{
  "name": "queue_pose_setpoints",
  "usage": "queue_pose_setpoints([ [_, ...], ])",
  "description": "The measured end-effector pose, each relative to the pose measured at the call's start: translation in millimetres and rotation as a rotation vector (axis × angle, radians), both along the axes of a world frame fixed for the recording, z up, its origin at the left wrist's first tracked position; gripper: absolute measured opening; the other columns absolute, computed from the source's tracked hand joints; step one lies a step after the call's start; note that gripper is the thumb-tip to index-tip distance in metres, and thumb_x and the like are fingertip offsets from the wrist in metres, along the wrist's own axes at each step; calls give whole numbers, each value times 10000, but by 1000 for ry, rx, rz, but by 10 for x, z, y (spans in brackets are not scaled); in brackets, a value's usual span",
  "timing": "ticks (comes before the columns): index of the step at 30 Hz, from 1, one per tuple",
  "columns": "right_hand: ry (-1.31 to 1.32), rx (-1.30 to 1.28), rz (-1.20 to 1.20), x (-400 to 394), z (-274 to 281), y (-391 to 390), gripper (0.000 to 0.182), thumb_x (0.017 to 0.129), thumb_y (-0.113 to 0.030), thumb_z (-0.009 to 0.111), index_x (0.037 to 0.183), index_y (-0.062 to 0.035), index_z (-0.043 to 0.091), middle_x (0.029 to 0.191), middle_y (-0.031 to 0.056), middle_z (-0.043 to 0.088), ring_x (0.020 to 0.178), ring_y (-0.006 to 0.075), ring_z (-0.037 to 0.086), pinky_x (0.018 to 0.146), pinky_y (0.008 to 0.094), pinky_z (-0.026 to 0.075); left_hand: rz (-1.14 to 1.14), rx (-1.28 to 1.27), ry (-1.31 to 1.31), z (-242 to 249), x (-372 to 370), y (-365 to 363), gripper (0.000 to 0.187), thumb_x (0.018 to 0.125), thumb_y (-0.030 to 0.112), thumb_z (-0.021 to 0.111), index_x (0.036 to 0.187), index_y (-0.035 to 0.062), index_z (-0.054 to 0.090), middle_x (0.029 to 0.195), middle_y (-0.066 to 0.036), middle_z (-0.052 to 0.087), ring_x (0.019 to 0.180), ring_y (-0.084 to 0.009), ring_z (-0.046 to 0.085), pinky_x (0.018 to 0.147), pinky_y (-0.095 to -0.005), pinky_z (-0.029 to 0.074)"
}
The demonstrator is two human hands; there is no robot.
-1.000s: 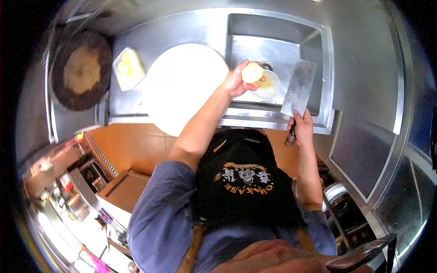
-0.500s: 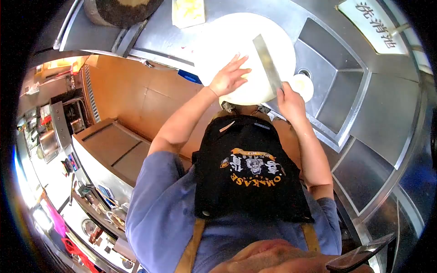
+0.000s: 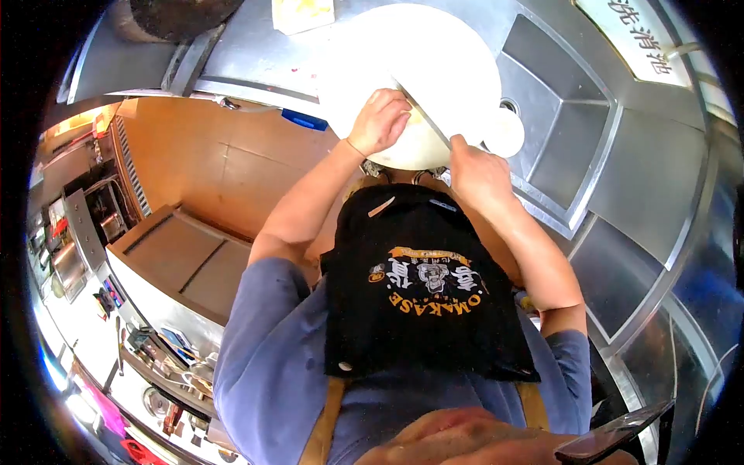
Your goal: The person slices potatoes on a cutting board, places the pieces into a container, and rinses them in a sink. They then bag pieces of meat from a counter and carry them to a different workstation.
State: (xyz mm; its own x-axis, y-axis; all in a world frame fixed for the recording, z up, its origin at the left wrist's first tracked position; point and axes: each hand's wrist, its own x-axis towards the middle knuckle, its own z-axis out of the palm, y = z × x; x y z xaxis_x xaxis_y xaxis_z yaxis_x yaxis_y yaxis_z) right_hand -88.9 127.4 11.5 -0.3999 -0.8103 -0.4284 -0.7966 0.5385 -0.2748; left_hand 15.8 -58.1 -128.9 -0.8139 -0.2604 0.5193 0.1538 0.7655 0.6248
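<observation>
A large round white cutting board (image 3: 418, 46) lies on the steel counter, brightly lit. My right hand (image 3: 478, 172) is closed around the handle of a cleaver (image 3: 423, 114), whose blade stands on edge over the board, slanting up and left. Close to the left side of the blade, my left hand (image 3: 380, 122) rests with its fingers curled on the board. Something pale yellow (image 3: 415, 124) shows between that hand and the blade; glare hides its outline. A small round white item (image 3: 504, 133) sits just right of the board.
A white container (image 3: 302, 14) of yellowish pieces stands at the counter's back. A steel sink (image 3: 570, 116) lies to the right, with a white sign (image 3: 632, 39) beyond it. A dark round vessel (image 3: 174, 15) is at the upper left. A blue object (image 3: 304, 120) hangs below the counter edge.
The cleaver has turned from flat to on edge and moved left, beside my left hand. My left hand's spread fingers have curled in. The whole view has shifted slightly.
</observation>
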Motion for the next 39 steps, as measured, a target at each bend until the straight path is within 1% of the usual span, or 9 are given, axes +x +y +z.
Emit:
queue_pose_setpoints([
  [8, -116, 181, 5, -40, -87, -270, 233, 847, -109, 483, 1023, 44, 477, 775, 236, 654, 771, 395, 658, 695, 492, 498, 16, 40, -47, -59, 10, -23, 213, 737, 26, 670, 941, 34, 608, 1012, -147, 586, 956, -331, 558, 844, -401, 465],
  [12, -139, 139, -14, -101, -474, -396, 230, 853, -95, 462, 1028, 51, 484, 794, 247, 654, 786, 400, 655, 708, 490, 496, -1, 58, -59, -61, 8, -51, 228, 735, 38, 684, 950, 39, 609, 1026, -140, 584, 964, -327, 556, 851, -395, 466],
  [16, -161, 47, -31, -202, -789, -477, 237, 876, -146, 446, 1041, 17, 494, 839, 238, 659, 817, 398, 650, 733, 499, 488, 12, 18, -75, 6, -22, -6, 281, 729, 62, 708, 990, 50, 604, 1061, -120, 573, 982, -315, 547, 858, -394, 464],
  [20, -148, 33, -90, -471, -687, -349, 242, 881, -174, 448, 1064, -24, 499, 859, 224, 662, 833, 397, 644, 748, 511, 479, 21, -57, -99, 29, -244, 32, 353, 724, 150, 743, 1031, 47, 600, 1078, -116, 568, 984, -306, 545, 879, -393, 450],
  [24, -70, 26, -140, -454, -604, -130, 265, 878, -166, 450, 1092, -12, 482, 775, 236, 652, 741, 406, 648, 675, 537, 484, 123, 19, -211, -33, -366, 37, 404, 721, 211, 757, 1042, 27, 595, 1070, -138, 579, 999, -333, 542, 887, -401, 445],
  [29, -59, -11, -135, -235, -361, 67, 238, 917, -179, 457, 1086, -13, 474, 707, 213, 634, 659, 409, 624, 616, 534, 471, 170, 53, -161, 0, -122, -73, 290, 743, 124, 720, 986, 30, 592, 1019, -144, 591, 984, -344, 552, 859, -409, 466],
  [31, -64, -38, -90, -204, -284, 90, 229, 902, -150, 458, 1077, -3, 466, 707, 211, 636, 658, 407, 627, 616, 537, 472, 2, 11, -110, 9, -140, -111, 203, 741, 70, 692, 918, 30, 599, 1008, -137, 590, 958, -329, 562, 830, -396, 481],
  [34, -68, -33, -50, -176, -282, 92, 226, 881, -129, 464, 1069, -5, 465, 715, 215, 636, 666, 406, 628, 623, 540, 472, -103, -39, -132, -60, -199, -142, 198, 735, 42, 687, 917, 38, 608, 1011, -126, 602, 962, -308, 575, 841, -388, 485],
  [39, -103, 51, -26, -179, -309, 73, 228, 867, -114, 468, 1052, 20, 461, 732, 224, 639, 687, 402, 633, 620, 533, 471, -85, -55, -114, -104, -217, -136, 185, 727, 20, 675, 903, 37, 618, 980, -115, 613, 943, -302, 586, 820, -382, 498],
])
